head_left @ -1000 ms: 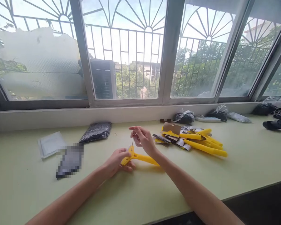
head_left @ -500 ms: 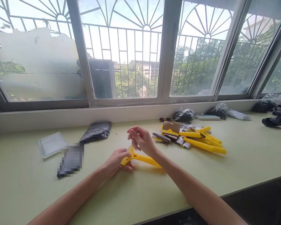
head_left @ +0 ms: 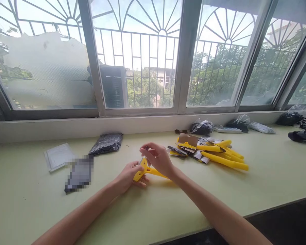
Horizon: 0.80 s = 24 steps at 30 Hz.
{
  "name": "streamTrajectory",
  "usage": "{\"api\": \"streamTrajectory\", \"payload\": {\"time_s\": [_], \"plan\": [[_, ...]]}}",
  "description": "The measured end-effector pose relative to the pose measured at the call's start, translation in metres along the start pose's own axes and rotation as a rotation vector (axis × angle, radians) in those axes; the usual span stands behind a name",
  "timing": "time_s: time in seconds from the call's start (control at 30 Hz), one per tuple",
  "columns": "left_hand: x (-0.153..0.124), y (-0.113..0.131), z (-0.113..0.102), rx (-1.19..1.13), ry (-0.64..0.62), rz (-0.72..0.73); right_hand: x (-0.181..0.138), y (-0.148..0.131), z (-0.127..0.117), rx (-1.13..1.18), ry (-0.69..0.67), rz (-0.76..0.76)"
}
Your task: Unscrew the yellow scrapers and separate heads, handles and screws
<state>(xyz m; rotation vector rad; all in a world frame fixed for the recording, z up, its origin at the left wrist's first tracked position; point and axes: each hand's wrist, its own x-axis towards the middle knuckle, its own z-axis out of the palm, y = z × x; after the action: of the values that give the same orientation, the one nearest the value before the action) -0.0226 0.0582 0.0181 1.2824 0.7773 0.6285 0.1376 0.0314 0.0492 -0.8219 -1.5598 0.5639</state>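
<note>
A yellow scraper (head_left: 139, 175) with a wide head and a long handle is held above the green tabletop. My left hand (head_left: 130, 175) grips it by the head, thumb on top and fingers underneath. A silvery strip, likely its blade, shows at the head's far edge. Pinched in my right hand (head_left: 156, 157) is a small screwdriver (head_left: 147, 148) with a dark top and thin metal shaft. The shaft stands nearly upright, its tip down at the scraper head. My right wrist and forearm hide part of the scraper's handle.
Several more yellow scrapers (head_left: 225, 160) lie piled with their packaging to the right. On the left are a black wrapped package (head_left: 105, 143), a clear flat packet (head_left: 59, 156) and a blurred-out dark item (head_left: 79, 174). Bagged items (head_left: 201, 127) line the window sill. The table's front edge runs lower right.
The view has shifted slightly, so everything sits a little further right. My right fingers have turned about the screwdriver, and its dark top now shows. Both hands keep their holds.
</note>
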Motion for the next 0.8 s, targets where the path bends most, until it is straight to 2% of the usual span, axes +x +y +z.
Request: {"api": "streamTrajectory", "payload": {"time_s": [0.23,0.63,0.8], "plan": [[0.002,0.000,-0.002,-0.048,-0.024,-0.047,-0.004,0.007,0.004,0.111,0.038,0.044],[0.002,-0.006,-0.005,-0.123,-0.108,-0.049,-0.011,0.000,0.001,-0.033,0.039,-0.024],[-0.001,-0.003,-0.001,-0.108,-0.049,-0.045,-0.012,-0.004,-0.002,-0.018,0.051,-0.031]]}}
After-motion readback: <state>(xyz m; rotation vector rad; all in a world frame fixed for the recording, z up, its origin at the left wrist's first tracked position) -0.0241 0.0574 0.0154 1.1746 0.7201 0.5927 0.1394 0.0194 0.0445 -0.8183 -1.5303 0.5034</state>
